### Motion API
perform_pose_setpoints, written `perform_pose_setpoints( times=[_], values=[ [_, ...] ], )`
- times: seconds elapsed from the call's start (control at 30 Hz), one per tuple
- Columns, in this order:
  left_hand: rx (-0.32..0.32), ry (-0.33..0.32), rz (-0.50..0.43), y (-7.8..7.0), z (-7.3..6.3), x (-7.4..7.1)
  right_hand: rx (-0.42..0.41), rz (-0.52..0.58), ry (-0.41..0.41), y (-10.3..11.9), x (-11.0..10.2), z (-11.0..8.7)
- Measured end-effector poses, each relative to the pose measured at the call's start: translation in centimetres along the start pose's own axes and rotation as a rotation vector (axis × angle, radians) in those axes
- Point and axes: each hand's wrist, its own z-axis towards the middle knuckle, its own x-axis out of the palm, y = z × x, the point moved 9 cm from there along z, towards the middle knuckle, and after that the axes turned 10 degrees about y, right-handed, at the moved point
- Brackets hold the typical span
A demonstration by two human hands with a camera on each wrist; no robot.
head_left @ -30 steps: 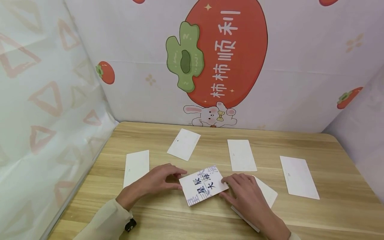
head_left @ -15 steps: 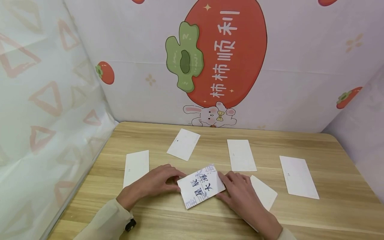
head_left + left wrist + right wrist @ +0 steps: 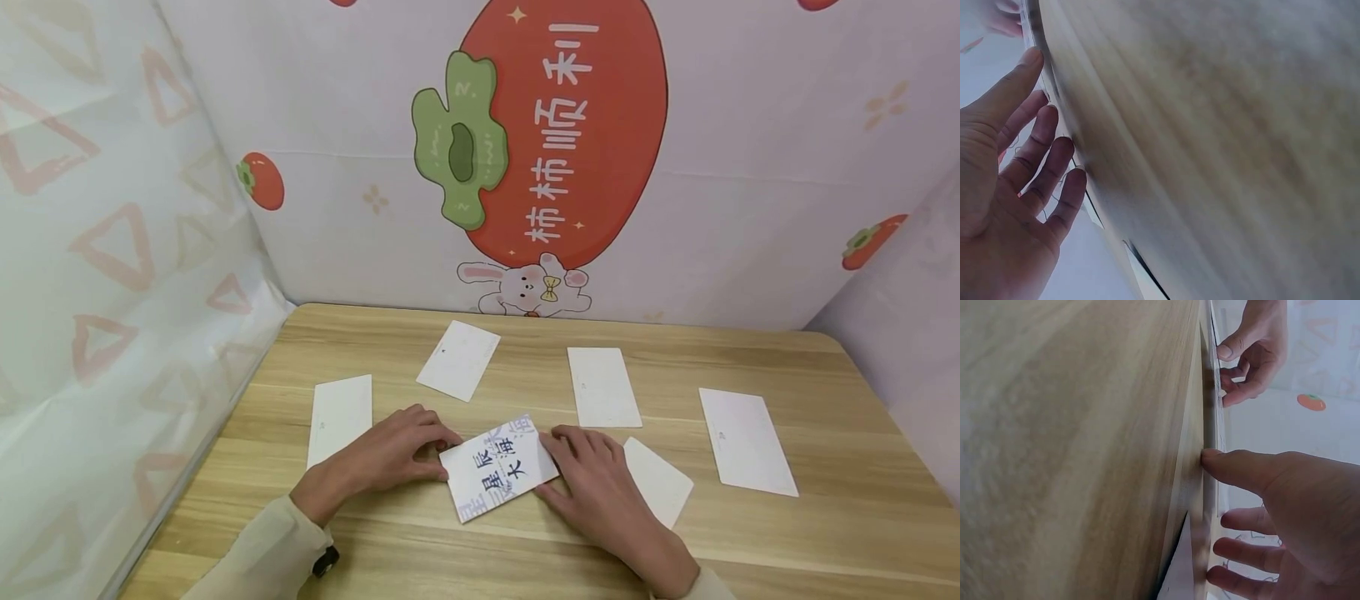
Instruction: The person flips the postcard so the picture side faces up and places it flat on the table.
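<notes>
The left hand (image 3: 393, 454) and right hand (image 3: 600, 492) are merely touching opposite ends of a printed card (image 3: 498, 468) at lower centre — relaxed, loosely bent fingers. Five white cards (image 3: 605, 387) are lying across the desk (image 3: 487, 567); a fruit-printed backdrop (image 3: 750, 125) is filling the upper frame.

Head view is taken from above the near side, aimed forward and down at moderate range, with the tabletop (image 3: 495, 571) and far backdrop (image 3: 750, 100) both covered. Wrist views are shot sideways-rolled, low along the tabletop and very close: one at the left hand (image 3: 1016, 181), the other at the right hand (image 3: 1310, 506), aimed across toward the left. Both hands are shared by all three views, the opposite one being caught farther off in each wrist shot.
</notes>
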Motion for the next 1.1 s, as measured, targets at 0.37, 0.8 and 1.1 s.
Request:
perform_pose_setpoints(
  times=[0.37, 0.8, 1.1],
  values=[
    [-0.012, 0.026, 0.013, -0.2, 0.0, -0.2, -0.012, -0.015, -0.003, 0.1, -0.4, -0.5],
    [-0.02, 0.04, 0.05, -1.9, 1.1, 0.0, 0.027, -0.023, 0.017, -1.3, -1.1, -1.7],
    [-0.084, 0.07, 0.078, -4.1, 2.7, 0.4, 0.021, -0.032, 0.042, -2.1, -1.3, -2.5]
  ],
)
